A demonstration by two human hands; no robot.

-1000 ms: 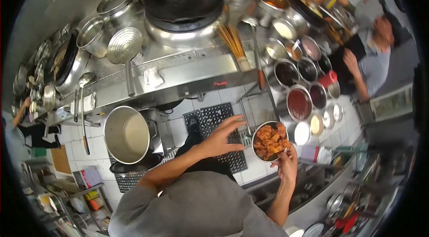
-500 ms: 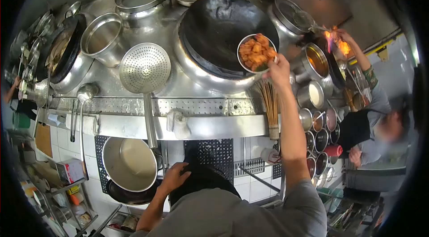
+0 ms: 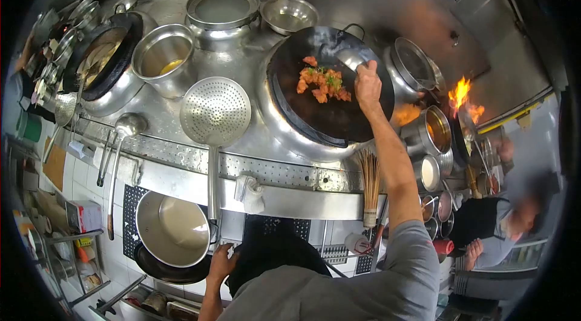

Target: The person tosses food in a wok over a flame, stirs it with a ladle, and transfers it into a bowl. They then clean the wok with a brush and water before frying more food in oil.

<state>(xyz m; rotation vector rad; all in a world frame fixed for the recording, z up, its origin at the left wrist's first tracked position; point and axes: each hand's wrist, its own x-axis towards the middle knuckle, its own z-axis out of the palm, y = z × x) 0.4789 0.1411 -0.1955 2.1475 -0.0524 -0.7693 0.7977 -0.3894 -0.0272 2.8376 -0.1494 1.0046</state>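
Note:
My right hand [image 3: 367, 87] grips the rim of a small metal bowl [image 3: 349, 58], which is tipped over inside a large black wok [image 3: 302, 112]. Browned orange-red pieces of food [image 3: 324, 86] with bits of green lie in the wok, left of the bowl. Low at my side, my left hand [image 3: 223, 262] hangs with its fingers loosely bent and apart, holding nothing. It is nearest to a deep pot [image 3: 145, 215] of pale liquid that stands below the counter edge.
A perforated strainer [image 3: 215, 109] and a ladle [image 3: 130, 125] rest left of the wok. A bamboo brush [image 3: 370, 200] stands at the counter's front. To the right, flames [image 3: 463, 100] rise by another wok, near a co-worker [image 3: 484, 224]. Steel pots [image 3: 172, 49] stand behind.
My right hand has moved up over the wok and tipped the bowl. The food has gone from the bowl into the wok. The camera view has shifted.

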